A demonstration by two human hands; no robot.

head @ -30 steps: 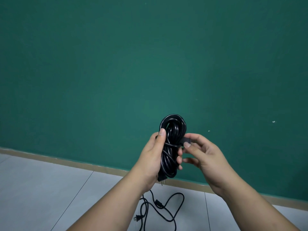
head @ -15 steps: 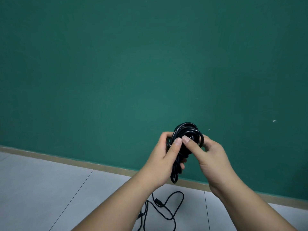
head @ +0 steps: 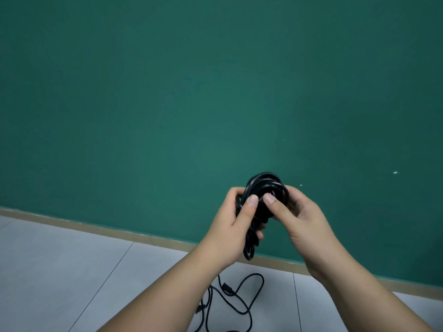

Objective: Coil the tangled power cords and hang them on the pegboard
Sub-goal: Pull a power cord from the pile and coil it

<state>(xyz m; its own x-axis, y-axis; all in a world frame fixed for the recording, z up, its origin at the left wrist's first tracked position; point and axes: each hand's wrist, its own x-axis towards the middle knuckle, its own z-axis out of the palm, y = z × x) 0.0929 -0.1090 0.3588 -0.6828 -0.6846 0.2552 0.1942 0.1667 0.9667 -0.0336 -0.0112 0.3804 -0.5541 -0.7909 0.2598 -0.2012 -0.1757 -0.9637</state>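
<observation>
I'm seeing the coiled black power cord [head: 263, 182] being held up in front of the green wall [head: 167, 92], loops bunched on top and hanging narrow below, while a second black cord [head: 227, 289] is lying tangled on the tiled floor [head: 72, 271].

- Two bare forearms reach in from the near edge and converge toward the centre, hands raised side by side.
- The left hand [head: 227, 228] has its back to the viewer, fingers curled round the left side of a coiled black cord [head: 266, 182], thumb pressed flat on its front.
- The right hand [head: 305, 220] grips the coil's right side, fingers wrapped behind it, thumb on the front.
- The two thumb tips lie just beside each other, nails facing the viewer.
</observation>
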